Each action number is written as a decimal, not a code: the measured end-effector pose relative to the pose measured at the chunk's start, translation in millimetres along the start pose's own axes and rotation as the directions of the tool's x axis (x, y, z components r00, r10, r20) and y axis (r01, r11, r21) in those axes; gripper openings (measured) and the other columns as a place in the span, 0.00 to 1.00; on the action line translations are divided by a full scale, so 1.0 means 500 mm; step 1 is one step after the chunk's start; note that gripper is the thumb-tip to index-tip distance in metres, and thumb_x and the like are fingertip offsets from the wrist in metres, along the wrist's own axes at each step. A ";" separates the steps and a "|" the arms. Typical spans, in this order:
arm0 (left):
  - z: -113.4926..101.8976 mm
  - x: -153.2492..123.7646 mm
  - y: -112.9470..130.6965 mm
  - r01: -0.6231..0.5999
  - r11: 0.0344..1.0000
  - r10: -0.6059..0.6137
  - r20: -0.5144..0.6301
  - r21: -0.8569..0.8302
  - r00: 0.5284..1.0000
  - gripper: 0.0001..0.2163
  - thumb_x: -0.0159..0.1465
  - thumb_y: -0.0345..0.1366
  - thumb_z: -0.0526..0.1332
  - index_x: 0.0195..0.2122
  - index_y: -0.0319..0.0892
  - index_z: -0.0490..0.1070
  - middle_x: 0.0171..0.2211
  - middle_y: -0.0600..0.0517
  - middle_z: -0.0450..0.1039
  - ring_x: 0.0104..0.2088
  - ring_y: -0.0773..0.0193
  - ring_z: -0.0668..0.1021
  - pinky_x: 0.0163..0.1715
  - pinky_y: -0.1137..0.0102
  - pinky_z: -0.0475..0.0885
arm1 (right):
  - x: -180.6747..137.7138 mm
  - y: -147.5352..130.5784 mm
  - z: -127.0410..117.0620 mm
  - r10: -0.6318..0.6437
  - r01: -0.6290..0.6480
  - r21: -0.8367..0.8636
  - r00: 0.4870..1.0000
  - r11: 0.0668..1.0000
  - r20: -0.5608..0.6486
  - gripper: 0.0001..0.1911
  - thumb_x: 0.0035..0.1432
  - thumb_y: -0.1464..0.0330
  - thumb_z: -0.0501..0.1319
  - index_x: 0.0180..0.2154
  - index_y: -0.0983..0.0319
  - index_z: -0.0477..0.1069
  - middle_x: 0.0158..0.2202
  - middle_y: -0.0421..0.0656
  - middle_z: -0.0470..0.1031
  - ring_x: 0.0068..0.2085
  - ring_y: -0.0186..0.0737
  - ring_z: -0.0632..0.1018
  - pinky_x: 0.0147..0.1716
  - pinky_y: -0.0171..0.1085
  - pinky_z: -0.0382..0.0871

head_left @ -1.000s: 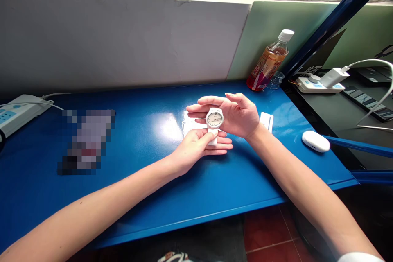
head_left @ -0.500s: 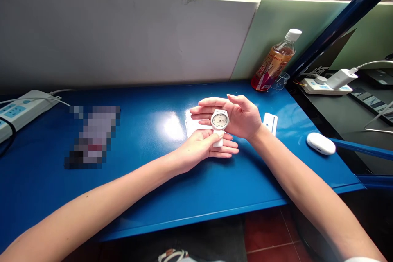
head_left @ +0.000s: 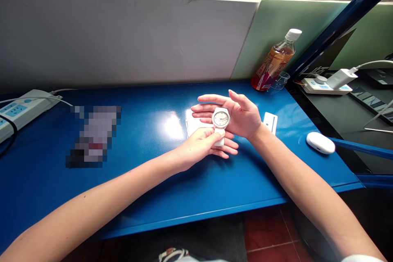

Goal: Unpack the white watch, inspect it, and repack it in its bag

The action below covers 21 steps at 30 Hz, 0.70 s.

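Head view: a white watch (head_left: pixel 221 118) sits over the middle of the blue desk (head_left: pixel 215 190), nearer its right edge than its left, dial facing up toward the person. The left hand (head_left: pixel 199 145) has hold of it, thumb pressed on the white strap (head_left: pixel 220 143) and the remaining fingers stretched out beneath, pointing toward the desk's right edge. The right hand (head_left: pixel 242 114) is spread flat with palm up and thumb raised, its fingers behind the dial and grasping nothing that shows; whether it touches the watch I cannot tell. Judging by how things lie, lifting and gripping are done: the watch appears held above the desk. It is around neither wrist, and no fastened loop shows; the strap's other half is hidden, so whether the buckle is undone cannot be told. Behind the hands lies a white flat item (head_left: pixel 192 125), partly covered, and just beside the right wrist a white slotted piece (head_left: pixel 271 121). A white oval case (head_left: pixel 321 143) rests by the desk's right edge, a drink bottle (head_left: pixel 273 65) stands at the far right corner, and a power strip (head_left: pixel 24 110) lies toward the far left corner.
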State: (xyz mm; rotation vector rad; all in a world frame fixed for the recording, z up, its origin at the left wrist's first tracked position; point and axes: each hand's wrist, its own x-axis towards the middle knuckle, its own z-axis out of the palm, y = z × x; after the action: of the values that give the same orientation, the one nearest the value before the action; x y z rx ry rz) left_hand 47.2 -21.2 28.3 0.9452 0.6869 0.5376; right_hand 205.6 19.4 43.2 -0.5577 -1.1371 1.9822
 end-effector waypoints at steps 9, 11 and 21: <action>-0.032 -0.005 0.053 -0.271 0.773 0.438 -0.173 0.573 0.882 0.12 0.71 0.42 0.56 0.40 0.39 0.73 0.36 0.47 0.79 0.33 0.61 0.81 0.32 0.70 0.73 | 0.027 0.010 -0.026 -0.294 0.265 -0.135 0.909 0.955 -0.297 0.17 0.61 0.55 0.57 0.44 0.58 0.76 0.45 0.44 0.81 0.45 0.42 0.80 0.45 0.40 0.76; -0.047 -0.006 0.058 -0.239 0.531 0.579 -0.142 0.813 0.803 0.10 0.71 0.38 0.55 0.38 0.40 0.73 0.31 0.50 0.78 0.29 0.64 0.78 0.30 0.71 0.68 | 0.028 0.003 -0.026 -0.376 0.315 -0.225 0.868 0.922 -0.325 0.13 0.60 0.57 0.60 0.41 0.58 0.76 0.41 0.43 0.80 0.43 0.41 0.79 0.46 0.39 0.75; -0.071 0.002 0.036 -0.050 -0.090 0.680 0.098 0.995 0.727 0.14 0.69 0.30 0.52 0.53 0.36 0.70 0.46 0.41 0.78 0.44 0.53 0.78 0.41 0.63 0.72 | -0.040 0.012 -0.016 -0.411 0.215 -0.549 0.873 0.808 -0.264 0.20 0.60 0.50 0.63 0.43 0.60 0.76 0.22 0.36 0.72 0.22 0.33 0.71 0.24 0.36 0.69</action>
State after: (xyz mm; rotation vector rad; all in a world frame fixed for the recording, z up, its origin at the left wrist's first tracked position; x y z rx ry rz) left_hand 19.8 7.8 29.3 2.5934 1.3066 0.8279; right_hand 220.9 5.8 34.1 -0.9023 -1.3996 1.2080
